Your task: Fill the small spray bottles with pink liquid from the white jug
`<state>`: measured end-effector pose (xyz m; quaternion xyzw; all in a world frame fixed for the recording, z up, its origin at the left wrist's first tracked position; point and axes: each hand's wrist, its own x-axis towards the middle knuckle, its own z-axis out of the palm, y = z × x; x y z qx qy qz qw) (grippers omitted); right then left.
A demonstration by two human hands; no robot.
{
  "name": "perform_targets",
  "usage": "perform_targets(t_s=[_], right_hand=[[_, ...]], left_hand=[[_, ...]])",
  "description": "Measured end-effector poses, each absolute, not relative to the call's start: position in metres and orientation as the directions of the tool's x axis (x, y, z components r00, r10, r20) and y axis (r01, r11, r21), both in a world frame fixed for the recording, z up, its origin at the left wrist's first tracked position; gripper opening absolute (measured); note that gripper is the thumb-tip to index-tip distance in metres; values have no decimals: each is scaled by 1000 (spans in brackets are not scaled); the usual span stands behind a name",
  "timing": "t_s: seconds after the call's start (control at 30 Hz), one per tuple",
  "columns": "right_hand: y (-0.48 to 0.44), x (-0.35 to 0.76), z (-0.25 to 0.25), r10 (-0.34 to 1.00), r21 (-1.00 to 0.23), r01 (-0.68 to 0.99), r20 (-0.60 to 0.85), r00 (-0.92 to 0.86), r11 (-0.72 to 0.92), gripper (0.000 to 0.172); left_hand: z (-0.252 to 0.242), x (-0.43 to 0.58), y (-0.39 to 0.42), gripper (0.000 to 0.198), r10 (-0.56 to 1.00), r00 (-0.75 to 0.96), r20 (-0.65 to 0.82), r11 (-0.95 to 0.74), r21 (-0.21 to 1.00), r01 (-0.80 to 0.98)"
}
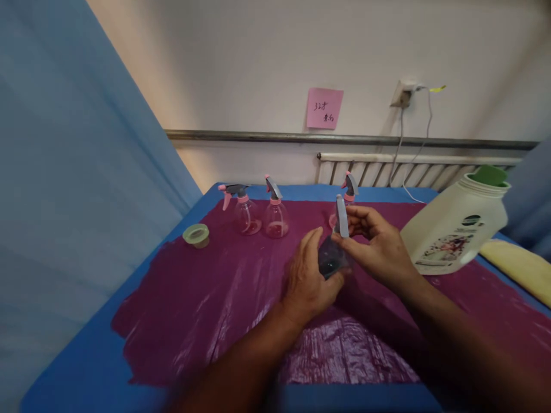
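My left hand wraps round the clear body of a small spray bottle held above the purple sheet. My right hand pinches the bottle's grey trigger head from the right. Both hands meet at the middle of the table. Three more spray bottles with pink-and-grey heads stand at the far side: one at the left, one beside it, and one partly hidden behind my hands.
A large white jug with a green cap stands at the right. A green lid lies at the left on the blue table. A yellow cloth lies far right. A blue curtain hangs at the left.
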<state>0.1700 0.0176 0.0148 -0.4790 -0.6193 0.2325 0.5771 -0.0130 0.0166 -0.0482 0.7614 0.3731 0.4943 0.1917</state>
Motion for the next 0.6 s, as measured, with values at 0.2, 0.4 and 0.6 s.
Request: perform_targets(t_s=[0.2,0.4,0.6], right_hand=[[0,167,-13,834,-842,276,520,184,463,63],[-9,175,-18,876,-866,284,461,139,411,68],[-14,175,-22,860,-836,337,495,122,433,72]], left_hand=[[-42,-9,14,67,768,381,515,-622,741,253],[-46,-14,16,75,799,427,424,-568,765,303],[-50,-12,14,84,817,388,426,-554,765,328]])
